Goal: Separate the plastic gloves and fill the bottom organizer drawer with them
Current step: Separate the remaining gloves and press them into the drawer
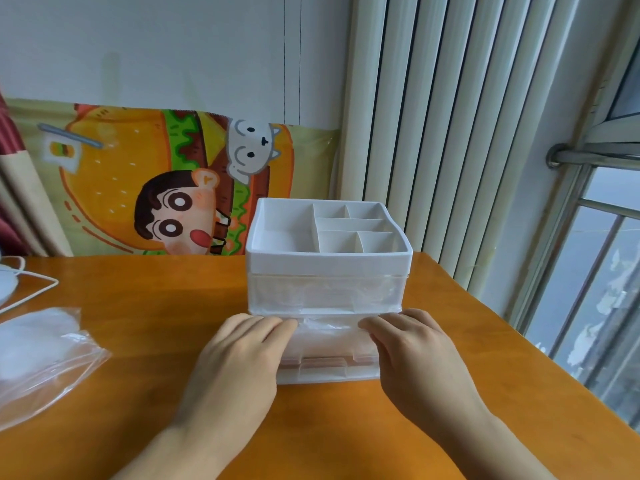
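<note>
On the wooden table (145, 358), toward its far right corner, stood a white organizer (329, 265) with a divided open tray on top and two clear drawers beneath. The bottom drawer (327, 355) was pulled out toward the person, and crumpled plastic gloves (327, 329) lay inside it, between the two hands. The left hand (239, 355) rested over the drawer's left side, fingers straight and close together, tips touching the gloves. The right hand (415, 351) mirrored it on the right side, fingers likewise flat and pressing the plastic. Near the table's left edge lay a clear plastic bag (38, 355), well apart from the hands.
</note>
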Motion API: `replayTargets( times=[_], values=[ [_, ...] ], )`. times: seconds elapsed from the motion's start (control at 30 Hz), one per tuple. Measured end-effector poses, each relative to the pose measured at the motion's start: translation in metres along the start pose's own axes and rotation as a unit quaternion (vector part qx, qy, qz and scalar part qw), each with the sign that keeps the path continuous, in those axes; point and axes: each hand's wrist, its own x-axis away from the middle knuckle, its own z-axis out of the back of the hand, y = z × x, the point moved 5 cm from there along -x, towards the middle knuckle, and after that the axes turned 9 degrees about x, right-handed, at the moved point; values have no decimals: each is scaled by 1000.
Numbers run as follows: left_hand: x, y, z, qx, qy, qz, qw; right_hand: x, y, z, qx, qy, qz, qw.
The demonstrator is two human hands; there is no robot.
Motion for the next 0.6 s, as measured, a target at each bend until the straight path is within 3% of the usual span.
replayTargets(
  times=[0.23, 0.33, 0.47, 0.6],
  values=[
    [5, -17, 6, 101, 107, 17, 989, 9, 12, -8, -86, 61, -84, 991],
    [6, -28, 3, 151, 135, 108, 973, 10, 18, -13, -112, 43, -164, 979],
    [12, -49, -19, 256, 94, 290, 917, 14, 28, -34, -261, -32, -290, 920],
    [8, -44, -28, 319, 89, 291, 897, 14, 25, -42, -341, -68, -302, 888]
  ],
)
